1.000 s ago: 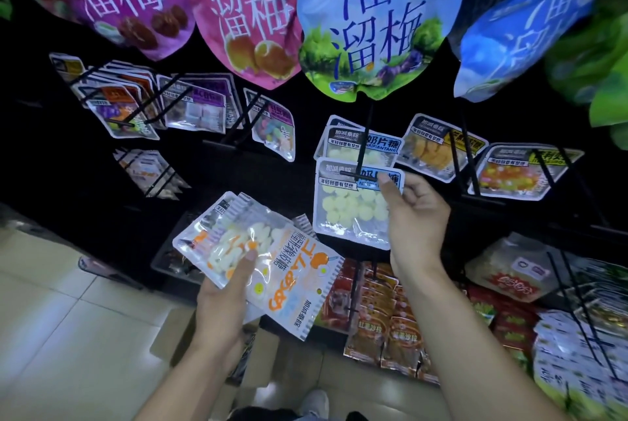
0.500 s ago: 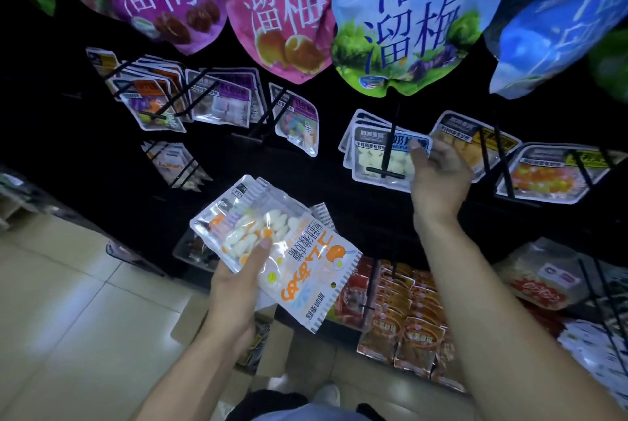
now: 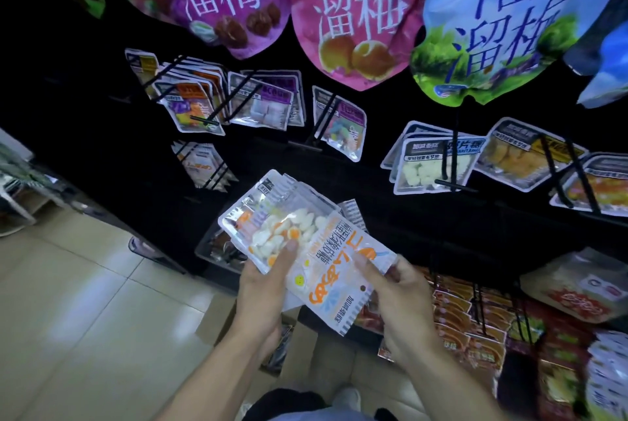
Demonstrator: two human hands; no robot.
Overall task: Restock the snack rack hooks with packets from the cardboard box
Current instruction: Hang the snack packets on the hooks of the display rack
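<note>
Clearly, both hands were closed on one stack of packets (image 3: 306, 250) near the middle of the view. The left hand (image 3: 263, 295) held the stack from below at about 7 o'clock of it, with the thumb pressed on the clear window of the top packet, where white and orange candies showed. The right hand (image 3: 397, 295) gripped the printed end of the stack at about 4 o'clock, its thumb lying on the orange lettering and the fingers (image 3: 407, 272) curled behind the edge. The stack was tilted, its clear end pointing toward 11 o'clock. More packet edges stuck out behind the top one, so several were held together.

The cardboard box (image 3: 231, 322) stood on the tiled floor (image 3: 85, 301) directly under the hands, at 6 o'clock of the stack, mostly hidden by the wrists. At 1 o'clock of the stack, a hook (image 3: 450, 162) on the black rack (image 3: 407, 216) carried white candy packets (image 3: 435, 169). Big plum bags (image 3: 356, 12) hung at 12 o'clock. Red packets (image 3: 469, 325) hung at 4 o'clock, just beside the right hand.
</note>
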